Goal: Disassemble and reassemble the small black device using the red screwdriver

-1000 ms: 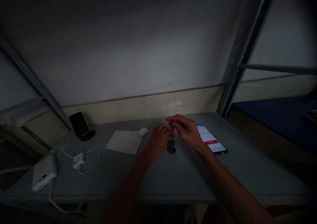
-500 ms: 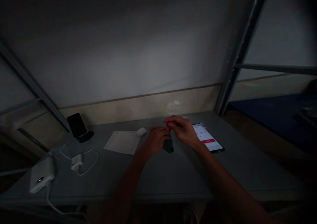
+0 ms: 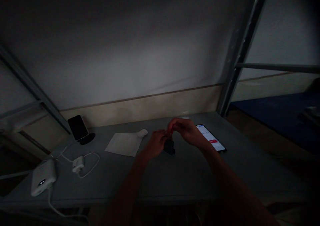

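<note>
My left hand (image 3: 157, 142) is closed around a small dark box-like object (image 3: 169, 147) over the middle of the desk. The object's lower end shows below the fingers; its kind is too dim to tell. Close against it from the right, my right hand (image 3: 187, 131) pinches a small red piece (image 3: 172, 129) between thumb and fingers. The red piece is over the top of the dark object, and whether they touch is hidden by the fingers. A phone (image 3: 210, 138) with a lit screen lies just right of my right hand.
Left of my hands lies a white tissue (image 3: 122, 144) with a crumpled white bit (image 3: 142, 133) at its corner. Farther left are a device on a stand (image 3: 78, 127), a white charger (image 3: 78, 164) with cables, and a white power bank (image 3: 43, 177). A wall (image 3: 140, 59) rises behind the grey desk (image 3: 175, 182).
My right hand has shifted slightly to the right with the red piece. The dark object has turned a little in my left hand, which is otherwise nearly still.
</note>
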`<action>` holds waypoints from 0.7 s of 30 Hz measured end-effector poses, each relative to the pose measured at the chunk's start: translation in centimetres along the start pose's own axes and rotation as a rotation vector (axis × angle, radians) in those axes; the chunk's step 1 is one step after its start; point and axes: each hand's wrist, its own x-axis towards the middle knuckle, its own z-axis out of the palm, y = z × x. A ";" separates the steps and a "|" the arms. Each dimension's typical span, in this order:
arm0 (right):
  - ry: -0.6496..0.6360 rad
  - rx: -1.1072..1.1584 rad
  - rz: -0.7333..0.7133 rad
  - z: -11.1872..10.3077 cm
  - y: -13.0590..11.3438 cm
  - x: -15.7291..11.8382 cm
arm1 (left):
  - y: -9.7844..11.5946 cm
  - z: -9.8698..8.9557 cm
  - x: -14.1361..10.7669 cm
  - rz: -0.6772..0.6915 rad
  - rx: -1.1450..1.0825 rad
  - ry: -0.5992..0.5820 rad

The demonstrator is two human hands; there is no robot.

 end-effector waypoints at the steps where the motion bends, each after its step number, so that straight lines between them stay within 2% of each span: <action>1: -0.004 0.013 -0.006 0.0 0.0 0.0 | 0.0 0.0 0.0 -0.006 -0.013 0.006; 9: 0.113 -0.136 -0.051 0.4 0.4 -0.1 | 0.3 -0.1 -1.2 0.004 -0.053 0.029; 13: 0.071 -0.056 0.018 0.7 0.0 -0.2 | 0.1 0.4 -1.8 -0.028 -0.063 0.082; 17: 0.009 0.013 0.045 0.5 -0.3 -0.2 | -0.2 0.6 -1.9 -0.015 -0.059 0.081; 21: 0.046 -0.031 0.061 0.3 0.0 -0.3 | -0.3 0.9 -2.0 -0.001 -0.004 0.077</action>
